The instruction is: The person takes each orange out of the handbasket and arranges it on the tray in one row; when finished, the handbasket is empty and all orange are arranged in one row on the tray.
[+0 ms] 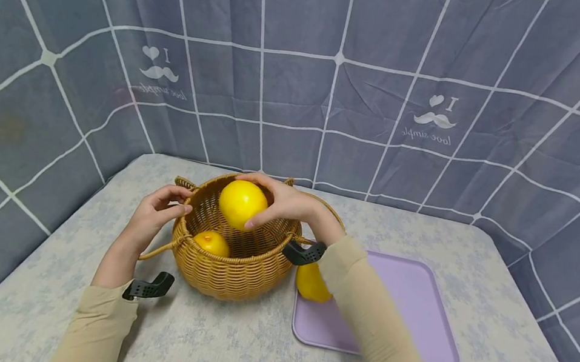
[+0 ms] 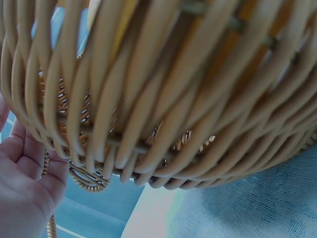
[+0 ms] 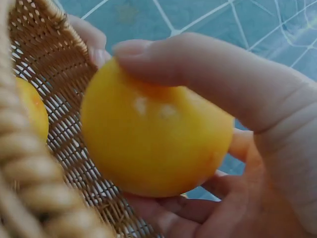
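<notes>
A wicker basket (image 1: 230, 277) with looped handles stands on the table. My left hand (image 1: 154, 212) grips its left rim, with fingertips reaching over the edge; the left wrist view shows that hand (image 2: 29, 173) against the outside of the weave (image 2: 148, 99). Thumb and fingers of my right hand (image 1: 287, 200) hold a smooth, round yellow fruit (image 1: 243, 204) over the basket's opening. The right wrist view shows the thumb across this fruit (image 3: 153, 134) and fingers beneath it. Lower in the basket lies another yellow fruit (image 1: 212, 243), partly hidden by the front rim.
Right of the basket, a shallow lilac tray (image 1: 417, 302) rests on the pale patterned tablecloth (image 1: 224, 343). Another yellow fruit (image 1: 312, 283) sits at the tray's left side, partly covered by my right forearm. A grey-blue curtain (image 1: 301, 97) with white lines hangs behind the table.
</notes>
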